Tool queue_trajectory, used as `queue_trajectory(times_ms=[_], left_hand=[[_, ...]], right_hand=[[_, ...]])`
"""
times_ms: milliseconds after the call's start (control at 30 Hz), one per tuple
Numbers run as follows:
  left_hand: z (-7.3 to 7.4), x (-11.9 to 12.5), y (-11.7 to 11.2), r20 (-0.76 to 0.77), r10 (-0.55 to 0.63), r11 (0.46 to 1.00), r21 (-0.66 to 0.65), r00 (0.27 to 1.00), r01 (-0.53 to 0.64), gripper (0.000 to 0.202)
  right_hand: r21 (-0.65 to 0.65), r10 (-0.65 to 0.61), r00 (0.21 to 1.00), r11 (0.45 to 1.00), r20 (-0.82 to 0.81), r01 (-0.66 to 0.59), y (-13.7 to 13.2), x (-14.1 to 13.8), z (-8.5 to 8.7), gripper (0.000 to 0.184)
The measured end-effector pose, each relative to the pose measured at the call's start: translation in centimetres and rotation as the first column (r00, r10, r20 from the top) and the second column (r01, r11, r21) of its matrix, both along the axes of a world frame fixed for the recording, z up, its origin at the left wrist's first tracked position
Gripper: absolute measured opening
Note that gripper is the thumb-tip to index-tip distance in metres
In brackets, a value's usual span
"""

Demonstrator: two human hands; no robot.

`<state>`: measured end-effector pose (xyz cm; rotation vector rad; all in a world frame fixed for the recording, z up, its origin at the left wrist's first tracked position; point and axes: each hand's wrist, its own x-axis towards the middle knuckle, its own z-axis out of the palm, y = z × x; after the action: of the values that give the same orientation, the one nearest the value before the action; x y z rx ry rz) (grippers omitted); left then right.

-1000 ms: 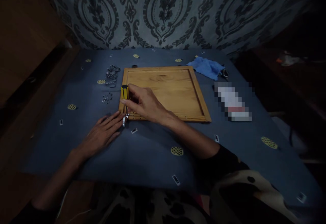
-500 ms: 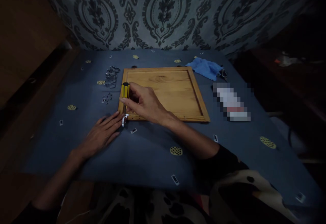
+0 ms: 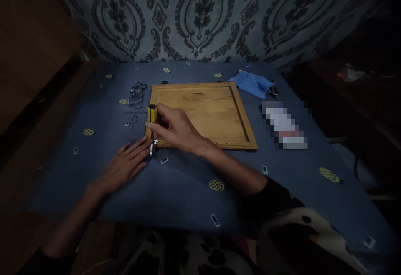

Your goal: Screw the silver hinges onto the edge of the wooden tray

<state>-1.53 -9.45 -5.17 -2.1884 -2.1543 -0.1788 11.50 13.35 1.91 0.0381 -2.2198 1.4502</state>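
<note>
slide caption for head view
Right hand holds a screwdriver over a metal hook at the corner of a wooden panel

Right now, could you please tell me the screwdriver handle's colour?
Yellow and black; the screwdriver handle shows best in the head view.

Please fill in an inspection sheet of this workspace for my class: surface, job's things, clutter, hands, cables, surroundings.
Surface: blue cloth with yellow and white motifs.
Job's things: framed wooden panel lying flat; yellow-and-black screwdriver near upright over a shiny metal piece at the near left corner; curved metal pieces and small dark bits, possibly screws, further left.
Clutter: blue rag by the far right corner; pixelated item at right, unreadable.
Hands: right hand grips the screwdriver; left hand lies flat beside the shiny piece.
Cables: thin pale line, lower left, perhaps a cord.
Surroundings: patterned backdrop; dim light.
</note>
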Motion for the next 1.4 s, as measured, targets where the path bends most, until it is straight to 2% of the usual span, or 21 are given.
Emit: queue_trajectory(times_ms=[300, 467, 700, 867, 1000, 1067, 1167, 1267, 1333, 1400], left_hand=[[0.2, 0.2, 0.2, 0.004, 0.007, 1.0, 0.011, 1.0, -0.007, 0.054], [0.6, 0.3, 0.4, 0.013, 0.007, 1.0, -0.004, 1.0, -0.007, 0.054], [0.4, 0.3, 0.3, 0.041, 0.024, 1.0, -0.012, 0.999, -0.024, 0.054], [0.5, 0.2, 0.3, 0.041, 0.027, 0.999, -0.027, 0.999, -0.026, 0.053], [0.6, 0.1, 0.3, 0.04, 0.02, 0.999, -0.04, 0.999, -0.019, 0.054], [0.6, 0.1, 0.3, 0.045, 0.027, 0.999, -0.043, 0.999, -0.025, 0.054], [0.4, 0.1, 0.3, 0.059, 0.042, 0.998, -0.041, 0.997, -0.04, 0.053], [0.2, 0.1, 0.2, 0.046, 0.033, 0.999, -0.021, 0.998, -0.033, 0.052], [0.1, 0.0, 0.1, 0.035, 0.029, 0.999, -0.015, 0.999, -0.029, 0.053], [0.0, 0.0, 0.1, 0.03, 0.038, 0.999, -0.021, 0.999, -0.037, 0.054]], right_hand=[[0.087, 0.012, 0.997, 0.996, -0.081, -0.004, -0.4, -0.3, -0.2, 0.038], [0.044, 0.059, 0.992, 0.998, -0.112, -0.055, -0.7, 0.0, 0.2, 0.036], [0.01, 0.141, 0.982, 0.99, -0.124, -0.141, -0.8, 0.0, 0.6, 0.032], [-0.109, 0.047, 0.996, 0.993, -0.071, -0.055, -1.7, -0.2, 0.0, 0.034], [-0.209, 0.053, 0.998, 0.976, -0.022, -0.057, -2.1, -0.1, 0.0, 0.034], [-0.217, 0.074, 0.997, 0.973, -0.027, -0.078, -1.9, -0.1, 0.2, 0.028], [-0.226, 0.17, 0.985, 0.959, -0.016, -0.169, -1.3, -0.1, 0.4, 0.013], [-0.254, 0.282, 0.959, 0.929, 0.018, -0.268, -1.0, 0.0, 0.5, 0.014], [-0.246, 0.297, 0.955, 0.927, 0.018, -0.283, -1.0, 0.0, 0.4, 0.008], [-0.195, 0.253, 0.968, 0.949, -0.008, -0.249, -1.3, -0.1, 0.3, 0.008]])
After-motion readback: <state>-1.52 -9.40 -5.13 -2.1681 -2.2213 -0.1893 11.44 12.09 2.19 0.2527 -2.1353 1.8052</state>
